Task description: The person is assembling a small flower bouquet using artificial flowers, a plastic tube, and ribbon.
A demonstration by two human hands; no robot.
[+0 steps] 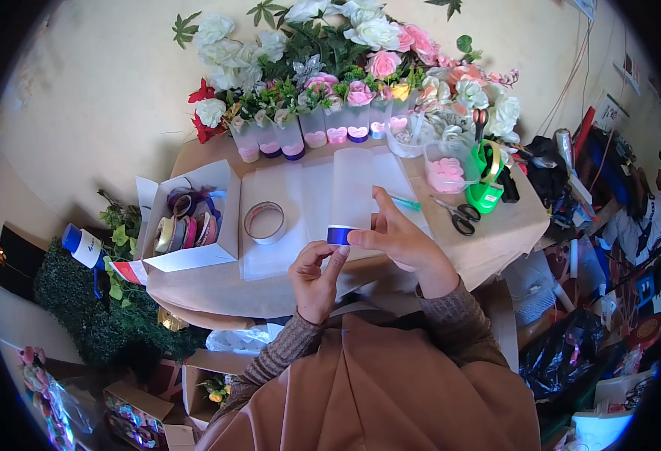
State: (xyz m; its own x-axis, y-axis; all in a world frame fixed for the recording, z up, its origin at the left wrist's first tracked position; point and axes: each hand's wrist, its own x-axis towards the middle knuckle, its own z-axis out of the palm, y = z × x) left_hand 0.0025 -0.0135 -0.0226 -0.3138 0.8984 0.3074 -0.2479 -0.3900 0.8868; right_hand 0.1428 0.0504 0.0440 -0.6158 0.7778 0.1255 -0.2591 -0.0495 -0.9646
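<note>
A translucent plastic tube [352,189] stands upright between my hands, with a dark blue ribbon band [339,235] around its lower end. My right hand [401,237] grips the tube from the right, its thumb pressed on the band. My left hand [320,276] pinches at the bottom edge of the band with thumb and forefinger. Beneath and behind the tube lie translucent plastic sheets [277,191]. On them, left of my hands, rests a roll of clear tape [265,222]. To the right are black-handled scissors [463,219] and a green cutter knife [406,203].
A white box [226,225] of ribbon spools stands at the left. Several finished tubes with flowers [314,129] line the back before artificial flowers [375,34]. At the right are a tub of pink heart labels [448,169] and a green tape dispenser [483,191].
</note>
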